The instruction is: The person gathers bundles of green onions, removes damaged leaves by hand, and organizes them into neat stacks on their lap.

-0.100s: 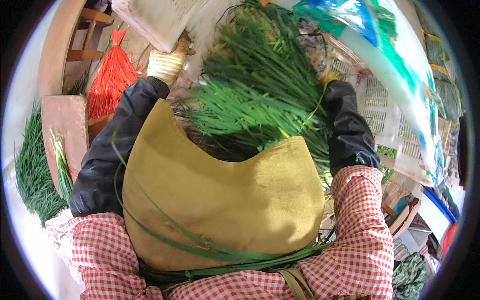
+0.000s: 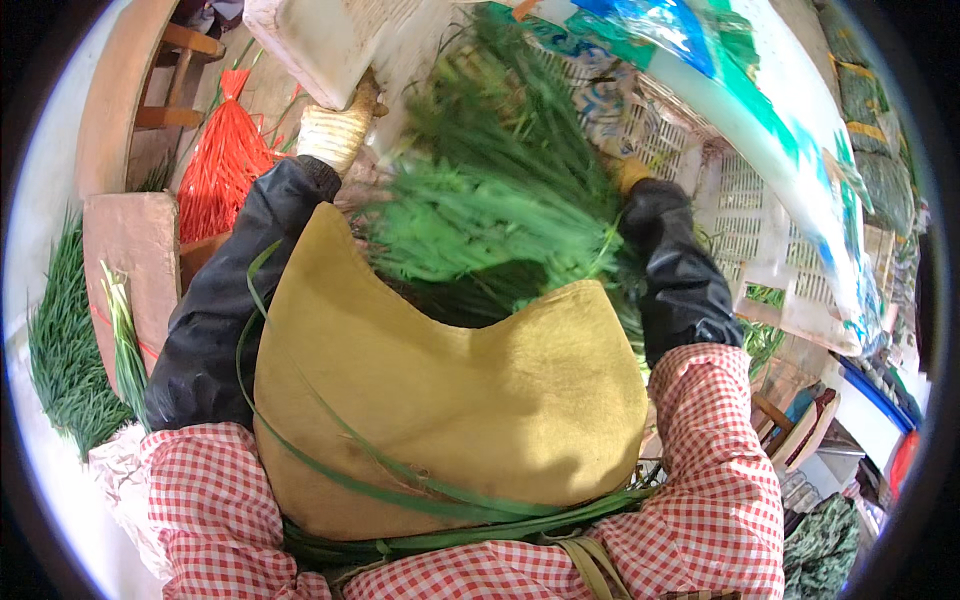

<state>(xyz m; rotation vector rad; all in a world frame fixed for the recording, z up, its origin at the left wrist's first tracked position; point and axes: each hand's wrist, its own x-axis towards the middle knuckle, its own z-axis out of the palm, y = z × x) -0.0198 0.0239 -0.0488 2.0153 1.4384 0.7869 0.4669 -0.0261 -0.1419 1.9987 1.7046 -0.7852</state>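
My left hand (image 2: 338, 132), in a dirty whitish glove, is closed round the lower corner of a white crate (image 2: 312, 48) at the upper left. A large loose heap of long green chives (image 2: 490, 215) fills the middle, blurred by motion. At the right edge of that heap is my right hand (image 2: 630, 173) in a yellowish glove; its fingers are hidden by the leaves and blur. Black sleeve covers reach over both forearms. Below the heap lies a tan apron or pad (image 2: 450, 400) over my lap, with several long leaves across it.
Red plastic ties (image 2: 228, 140) hang at the left near a wooden chair (image 2: 170, 118). A board (image 2: 130, 230) bears a small tied bunch, with more chives (image 2: 68, 330) beside it. White slatted crates (image 2: 745, 205) and green-white plastic sheeting (image 2: 770, 110) stand at the right.
My right hand has shifted left, and the right side of the chives has moved left with it. The white crate and my left hand have shifted slightly right in the picture.
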